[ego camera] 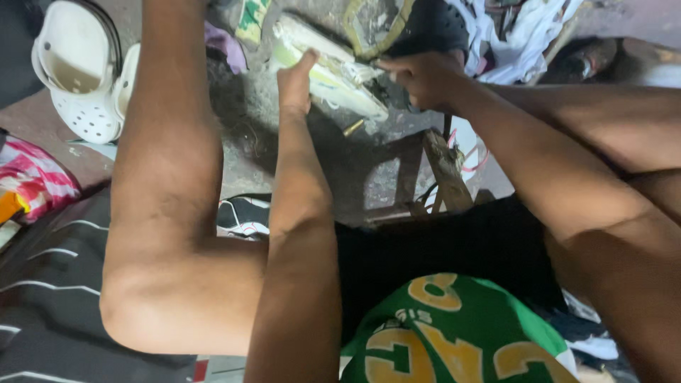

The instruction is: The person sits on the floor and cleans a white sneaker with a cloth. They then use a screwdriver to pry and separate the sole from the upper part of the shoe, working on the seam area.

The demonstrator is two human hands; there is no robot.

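I sit low with my knees up and reach down between my legs. My left hand (296,81) grips the near edge of a long pale object, white and light green (333,71), lying on the dark ground. My right hand (418,76) is closed at that object's right end; something thin may be pinched in its fingers, though I cannot make it out. A small brass-coloured piece (352,128) lies on the ground just below the pale object.
A white perforated clog (81,71) stands at the upper left. A pink and white striped cloth (32,181) lies at the left edge. A wooden stick (445,170) leans below my right hand. Crumpled white cloth (518,35) is heaped at the top right.
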